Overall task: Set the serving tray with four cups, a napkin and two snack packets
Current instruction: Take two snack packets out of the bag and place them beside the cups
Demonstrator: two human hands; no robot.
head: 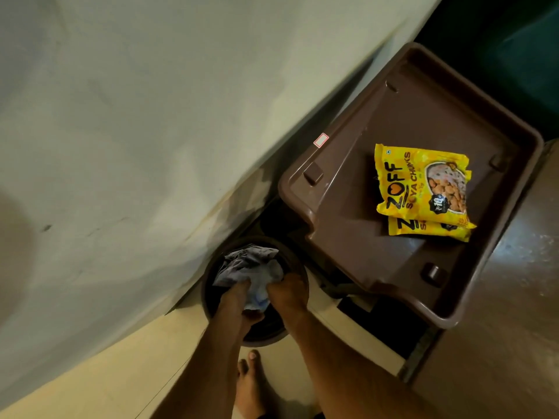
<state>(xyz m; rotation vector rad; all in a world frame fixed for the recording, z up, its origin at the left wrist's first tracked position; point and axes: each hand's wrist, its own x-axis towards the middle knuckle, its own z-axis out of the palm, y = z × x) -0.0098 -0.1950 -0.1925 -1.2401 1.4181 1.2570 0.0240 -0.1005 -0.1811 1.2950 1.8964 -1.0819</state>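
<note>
- Head view, hands: both reach down into a dark round bucket (298,267) at about 7 o'clock in the frame. The left hand (234,300) and right hand (289,290) each have their grip clenched on a crumpled pale cloth (251,266), taken here to be the napkin.
- Handling of the cloth: soft, limp and light, no risk of breakage; it will sag and trail (a loose corner could catch on the bucket rim). Best taken by a bunched fold, as it is now, then shaken flat.
- Bucket contents: the cloth only, as far as can be seen; the bottom is in shadow.
- Serving tray (305,189): brown plastic, at 3 o'clock, well apart from the bucket. It holds two yellow snack packets (423,182), one overlapping the other, towards its 4 o'clock side.
- Packets: judged light, crinkly, slightly slippery.
- Cups: none visible; judged not yet placed.
</note>
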